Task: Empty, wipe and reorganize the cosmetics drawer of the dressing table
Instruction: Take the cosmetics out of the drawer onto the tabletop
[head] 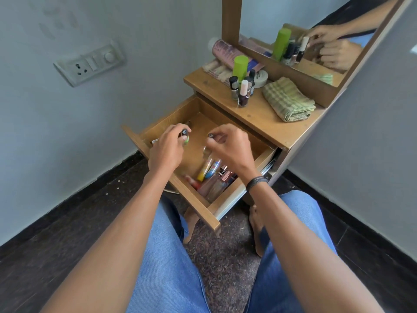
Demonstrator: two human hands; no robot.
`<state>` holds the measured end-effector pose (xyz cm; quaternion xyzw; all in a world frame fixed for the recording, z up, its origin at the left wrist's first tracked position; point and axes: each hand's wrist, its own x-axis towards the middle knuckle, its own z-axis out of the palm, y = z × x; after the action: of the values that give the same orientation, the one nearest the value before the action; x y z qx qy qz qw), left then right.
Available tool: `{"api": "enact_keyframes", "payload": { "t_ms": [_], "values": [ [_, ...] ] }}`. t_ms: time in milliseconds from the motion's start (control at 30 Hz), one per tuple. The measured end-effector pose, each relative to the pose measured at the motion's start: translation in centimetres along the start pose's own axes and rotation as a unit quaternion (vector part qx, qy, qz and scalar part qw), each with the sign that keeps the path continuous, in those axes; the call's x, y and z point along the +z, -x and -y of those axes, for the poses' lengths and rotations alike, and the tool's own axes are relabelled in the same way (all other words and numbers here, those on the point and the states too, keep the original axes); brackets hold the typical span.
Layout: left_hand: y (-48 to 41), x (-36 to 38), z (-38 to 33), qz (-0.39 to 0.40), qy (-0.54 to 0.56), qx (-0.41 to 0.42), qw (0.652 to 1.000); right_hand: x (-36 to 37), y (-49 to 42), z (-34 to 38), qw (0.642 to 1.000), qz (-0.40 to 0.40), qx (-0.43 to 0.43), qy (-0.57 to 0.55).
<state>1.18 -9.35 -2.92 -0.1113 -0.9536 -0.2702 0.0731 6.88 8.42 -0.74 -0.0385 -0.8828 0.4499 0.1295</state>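
The open wooden drawer (194, 201) is pulled out from under the wooden bench (266, 118), above the person's knees in blue jeans. Both hands are over the drawer's far half. The left hand (167, 146) has its fingers curled around a small green bottle with a dark cap (185, 136). The right hand (228, 145) pinches a small dark-capped item (211, 136) at its fingertips; the item's body is too blurred to make out. Lying in the near corner of the drawer are a yellow tube (203, 171), a blue-and-white tube (213, 168) and a rose-gold-capped bottle (223, 175). On the bench stand a bright green cylinder (240, 66) and a cluster of nail polish bottles (242, 96), with a folded green checked cloth (288, 100) beside them, below the wood-framed mirror (316, 30).
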Motion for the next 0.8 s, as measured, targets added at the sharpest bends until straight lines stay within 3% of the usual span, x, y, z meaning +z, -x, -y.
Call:
{"api": "enact_keyframes", "payload": {
  "t_ms": [100,267,433,800],
  "values": [
    [-0.7,-0.3,-0.5,0.000,0.111,-0.014,0.994,-3.6,-1.5,0.6,0.994,-0.098,-0.004,-0.049],
    [-2.2,-0.2,-4.4,-0.011,0.298,-0.045,0.954,-8.1,-3.9,0.6,0.968,-0.243,0.003,-0.062],
    [-4.5,0.6,-9.1,-0.015,0.367,-0.044,0.929,-8.5,-5.6,-0.7,0.968,-0.245,0.029,-0.040],
    [-6.9,1.8,-12.8,-0.008,0.359,-0.046,0.932,-6.2,-6.4,-3.3,0.968,-0.251,-0.032,0.001]
  ]
}}
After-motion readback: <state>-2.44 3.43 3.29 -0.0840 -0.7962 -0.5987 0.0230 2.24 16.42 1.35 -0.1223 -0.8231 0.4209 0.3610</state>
